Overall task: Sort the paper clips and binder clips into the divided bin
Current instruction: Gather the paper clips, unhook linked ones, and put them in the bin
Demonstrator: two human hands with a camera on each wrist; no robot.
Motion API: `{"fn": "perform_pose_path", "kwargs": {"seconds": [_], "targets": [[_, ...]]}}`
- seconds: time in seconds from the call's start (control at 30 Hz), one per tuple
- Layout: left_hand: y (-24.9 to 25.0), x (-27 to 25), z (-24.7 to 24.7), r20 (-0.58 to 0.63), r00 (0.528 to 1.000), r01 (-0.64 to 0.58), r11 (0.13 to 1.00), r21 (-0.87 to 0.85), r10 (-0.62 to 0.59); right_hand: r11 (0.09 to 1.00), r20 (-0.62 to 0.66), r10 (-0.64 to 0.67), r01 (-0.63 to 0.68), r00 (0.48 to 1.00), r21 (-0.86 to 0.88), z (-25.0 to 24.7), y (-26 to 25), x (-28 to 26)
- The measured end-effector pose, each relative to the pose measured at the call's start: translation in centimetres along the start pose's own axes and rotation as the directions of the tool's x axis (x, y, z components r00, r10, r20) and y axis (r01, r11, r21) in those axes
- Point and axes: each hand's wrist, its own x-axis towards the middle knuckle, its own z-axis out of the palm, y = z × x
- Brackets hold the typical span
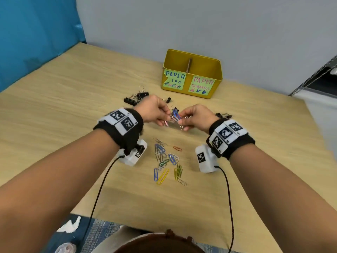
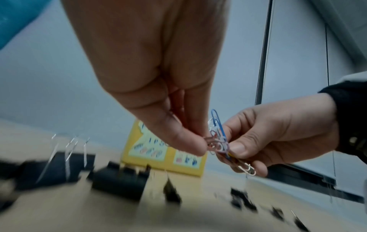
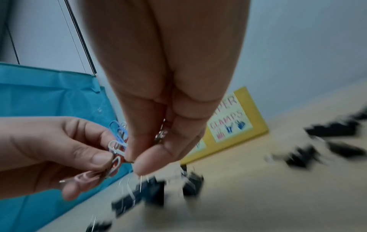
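Both hands meet above the table and pinch one tangled bunch of coloured paper clips (image 1: pixel 175 116) (image 2: pixel 218 141) (image 3: pixel 117 146). My left hand (image 1: pixel 155 111) (image 2: pixel 188 146) holds its left side, with a pink clip hanging below the fingers. My right hand (image 1: pixel 193 118) (image 3: pixel 139 161) pinches the right side, and a silver clip (image 2: pixel 247 168) sticks out under its fingers. The yellow divided bin (image 1: pixel 218 79) stands behind, labelled for paper clips on the left and paper clamps on the right. Loose paper clips (image 1: pixel 167 161) lie between my wrists.
Black binder clips lie in a pile at the left (image 1: pixel 135 98), one small clip (image 1: pixel 168 100) in front of the bin, and more by my right wrist (image 1: pixel 223 115). A teal partition (image 1: pixel 36 33) stands at the left, a grey wall behind the bin.
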Motion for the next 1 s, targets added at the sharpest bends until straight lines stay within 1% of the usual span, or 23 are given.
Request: {"fn": "perform_pose_path", "kwargs": {"seconds": [0.13, 0.23, 0.37, 0.43, 0.53, 0.6, 0.63, 0.7, 0.77, 0.8, 0.87, 0.9, 0.93, 0.97, 1.0], "targets": [[4.2, 3.4, -3.6, -0.122, 0.988, -0.103, 0.99, -0.092, 0.091, 0.994, -0.127, -0.078, 0.087, 0.989, 0.073, -4.2, -3.8, 3.6], [7.0, 6.5, -5.8, -0.197, 0.973, -0.148, 0.978, -0.147, 0.118, 0.986, -0.189, -0.102, 0.125, 0.977, 0.114, -6.6, -6.3, 6.8], [8.3, 11.5, -7.6, -0.286, 0.956, -0.13, 0.969, -0.21, 0.067, 0.985, -0.272, -0.056, 0.098, 0.961, 0.142, -8.4, -7.8, 11.8], [8.2, 14.0, -7.9, -0.325, 0.945, -0.091, 0.976, -0.197, 0.023, 0.994, -0.299, -0.008, 0.041, 0.954, 0.103, -8.4, -7.7, 14.3], [8.0, 16.4, -7.5, -0.325, 0.945, -0.012, 0.988, -0.152, -0.038, 0.998, -0.314, 0.063, -0.054, 0.947, 0.037, -7.8, -7.1, 16.9], [8.1, 16.7, -7.0, -0.296, 0.954, 0.017, 0.994, -0.107, -0.048, 0.995, -0.296, 0.098, -0.083, 0.95, 0.062, -7.5, -7.2, 17.4], [8.1, 16.7, -6.7, -0.288, 0.957, 0.034, 0.998, -0.044, -0.045, 0.993, -0.286, 0.106, -0.087, 0.952, 0.079, -7.5, -7.3, 17.4], [8.3, 16.2, -6.3, -0.291, 0.957, 0.037, 0.991, 0.132, 0.003, 0.994, -0.276, 0.111, -0.103, 0.955, 0.042, -7.7, -7.4, 17.1], [8.7, 15.2, -5.9, -0.323, 0.943, 0.012, 0.964, 0.267, 0.078, 0.992, -0.317, 0.079, -0.106, 0.945, -0.069, -7.9, -7.8, 16.3], [8.9, 14.3, -5.8, -0.339, 0.934, -0.004, 0.953, 0.303, 0.112, 0.985, -0.354, 0.051, -0.106, 0.934, -0.138, -8.0, -8.2, 15.5], [9.0, 11.6, -5.3, -0.362, 0.911, -0.064, 0.935, 0.348, 0.197, 0.96, -0.411, -0.054, -0.065, 0.91, -0.272, -7.6, -8.5, 12.9], [8.7, 10.1, -4.9, -0.325, 0.918, -0.101, 0.926, 0.364, 0.228, 0.949, -0.427, -0.111, -0.032, 0.897, -0.314, -7.3, -8.4, 11.3], [8.1, 8.3, -4.4, -0.232, 0.947, -0.124, 0.918, 0.377, 0.223, 0.941, -0.416, -0.141, -0.008, 0.898, -0.337, -6.6, -8.1, 9.3], [7.4, 6.6, -3.8, -0.095, 0.98, -0.126, 0.911, 0.393, 0.176, 0.938, -0.379, -0.143, 0.003, 0.914, -0.347, -5.9, -7.5, 7.5], [6.6, 5.1, -3.0, 0.066, 0.994, -0.106, 0.898, 0.426, 0.086, 0.937, -0.309, -0.103, -0.011, 0.946, -0.348, -5.1, -6.7, 5.8]]}}
